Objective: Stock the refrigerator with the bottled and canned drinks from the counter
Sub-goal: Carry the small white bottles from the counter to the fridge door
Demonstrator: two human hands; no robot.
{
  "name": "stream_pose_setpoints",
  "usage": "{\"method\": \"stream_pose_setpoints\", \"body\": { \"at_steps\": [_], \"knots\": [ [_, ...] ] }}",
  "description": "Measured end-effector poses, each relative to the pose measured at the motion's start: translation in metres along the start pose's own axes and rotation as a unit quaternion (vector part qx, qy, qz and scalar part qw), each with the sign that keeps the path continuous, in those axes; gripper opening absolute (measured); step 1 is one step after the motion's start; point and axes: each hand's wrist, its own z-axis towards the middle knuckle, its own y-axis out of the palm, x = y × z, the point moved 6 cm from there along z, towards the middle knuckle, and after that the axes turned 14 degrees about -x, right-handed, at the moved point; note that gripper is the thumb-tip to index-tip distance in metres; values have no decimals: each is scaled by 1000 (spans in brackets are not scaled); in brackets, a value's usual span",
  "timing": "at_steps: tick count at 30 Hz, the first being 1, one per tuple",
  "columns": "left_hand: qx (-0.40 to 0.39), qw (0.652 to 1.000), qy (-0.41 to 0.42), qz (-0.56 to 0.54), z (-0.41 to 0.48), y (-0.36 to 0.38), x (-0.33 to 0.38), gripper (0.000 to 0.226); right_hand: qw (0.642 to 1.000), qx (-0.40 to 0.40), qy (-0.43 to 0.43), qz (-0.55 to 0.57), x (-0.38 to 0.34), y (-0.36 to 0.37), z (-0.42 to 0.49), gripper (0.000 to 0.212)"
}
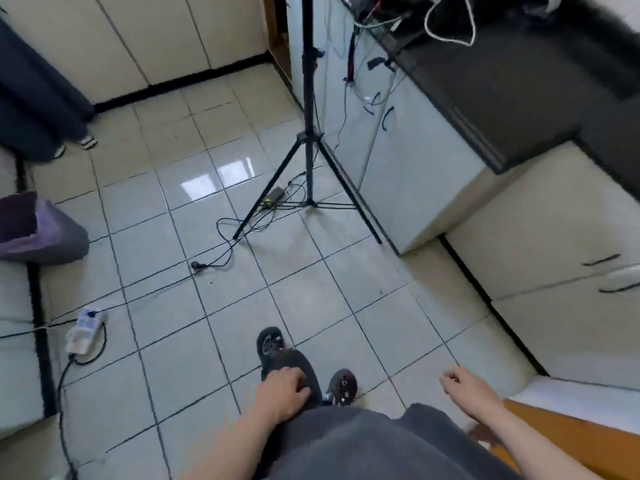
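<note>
Kitchen: left hand (pixel 282 389), right hand (pixel 467 384) at lower frame, each grip loose, empty. Dark desk (pixel 519 81) upper right. Drinks, refrigerator out of sight; stocking progress unclear.

Person's in a dark grey, slightly fuzzy top (pixel 363 445) down at 6 o'clock, both forearms (pixel 235 441) bare. Dark trouser leg (pixel 294 362) just above it, plus black clog-type slippers (pixel 268 341) with round holes and little shiny charms stuck on top.
</note>
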Motion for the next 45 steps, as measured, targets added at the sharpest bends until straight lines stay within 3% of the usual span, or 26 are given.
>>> {"method": "stream_pose_setpoints", "body": {
  "at_steps": [3, 8, 14, 18, 22, 25, 29, 31, 34, 37, 40, 45],
  "knots": [
    [-45, 998, 45, 11, 18, -14, 69, 31, 995, 21, 32, 89, 51, -18, 2, 21],
    [-98, 995, 2, -33, 70, -48, 132, 15, 971, -2, 52, 233, 93, -11, 5, 26],
    [-112, 987, -9, 117, 155, -96, 235, 18, 951, -34, 35, 304, 132, -51, 22, 20],
    [-134, 976, 2, 171, 197, -117, 337, 28, 932, 2, 93, 351, 176, -106, 20, 26],
    [-162, 952, 85, 246, 222, -127, 465, 15, 874, 66, 130, 463, 214, -163, 27, 16],
    [-158, 933, 136, 293, 230, -131, 550, 21, 828, 119, 117, 535, 227, -199, 30, 21],
    [-154, 928, 186, 284, 227, -125, 637, 19, 830, 131, 97, 533, 233, -229, 36, 24],
    [-146, 935, 206, 250, 222, -117, 668, 22, 840, 118, 90, 521, 243, -239, 41, 25],
    [-131, 947, 241, 166, 211, -103, 700, 8, 849, 132, 74, 506, 269, -261, 42, 21],
    [-110, 949, 282, 88, 198, -94, 736, 8, 825, 213, 35, 522, 300, -308, 32, 12],
    [-65, 937, 340, 42, 182, -95, 793, 15, 786, 332, -8, 522, 334, -382, 16, 21],
    [65, 890, 450, -32, 152, -111, 895, 29, 767, 496, -53, 404, 360, -504, -17, 30]
  ]
}}
